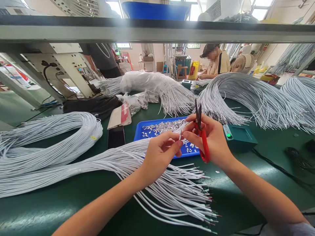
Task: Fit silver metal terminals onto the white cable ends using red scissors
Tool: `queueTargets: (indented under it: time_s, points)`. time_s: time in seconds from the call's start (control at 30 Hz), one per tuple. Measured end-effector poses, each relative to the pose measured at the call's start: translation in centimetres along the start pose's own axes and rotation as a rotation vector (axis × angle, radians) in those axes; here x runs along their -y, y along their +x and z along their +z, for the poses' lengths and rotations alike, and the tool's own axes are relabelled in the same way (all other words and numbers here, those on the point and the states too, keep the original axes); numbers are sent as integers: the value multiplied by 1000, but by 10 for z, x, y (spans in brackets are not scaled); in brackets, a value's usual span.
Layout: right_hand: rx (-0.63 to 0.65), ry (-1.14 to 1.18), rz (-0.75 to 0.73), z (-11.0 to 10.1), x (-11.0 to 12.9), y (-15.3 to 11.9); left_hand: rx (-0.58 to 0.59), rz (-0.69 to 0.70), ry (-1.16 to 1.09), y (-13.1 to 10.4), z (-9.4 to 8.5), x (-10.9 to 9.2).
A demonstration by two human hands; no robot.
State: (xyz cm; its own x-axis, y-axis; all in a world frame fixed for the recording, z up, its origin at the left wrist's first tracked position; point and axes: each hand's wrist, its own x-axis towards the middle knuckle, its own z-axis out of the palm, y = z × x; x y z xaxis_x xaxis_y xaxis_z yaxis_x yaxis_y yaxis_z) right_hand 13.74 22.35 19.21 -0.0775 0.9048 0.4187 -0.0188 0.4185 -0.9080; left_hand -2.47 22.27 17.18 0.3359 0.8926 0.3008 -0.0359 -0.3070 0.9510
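Note:
My left hand pinches the end of a white cable between thumb and fingertips, above the blue tray. Facing it, my right hand is closed around red-handled scissors, whose dark blades point upward. The right thumb and fingertips meet the same cable end; whether they also hold a small part there is too fine to make out. Many small silvery metal pieces lie in the tray. Beneath my left forearm spreads a bundle of white cables, their stripped ends fanned out toward the right.
A green device with a lit button stands right of the tray, its black cord running right. Left of the tray lie a phone and cardboard. More cable bundles line the back. A shelf beam crosses above; a co-worker sits beyond.

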Motion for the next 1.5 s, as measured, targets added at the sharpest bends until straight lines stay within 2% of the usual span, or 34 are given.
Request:
queueTargets:
  time_s: [0.1,0.27,0.43,0.73,1.1,1.5]
  points:
    - [3,-24,-24,3,2,-4,-41,43,2,0,-1,0]
    - [35,-22,-36,2,4,-6,-76,26,-21,0,-3,-2]
    - [-22,-70,-32,-1,4,-5,-42,10,-39,1,-3,-2]
    - [-2,-66,-16,3,6,-5,43,7,-66,2,-3,-6]
    - [13,0,-11,4,4,-7,15,-35,-41,1,0,-6]
    - [19,26,-107,4,3,-9,164,-42,-258,2,-3,2]
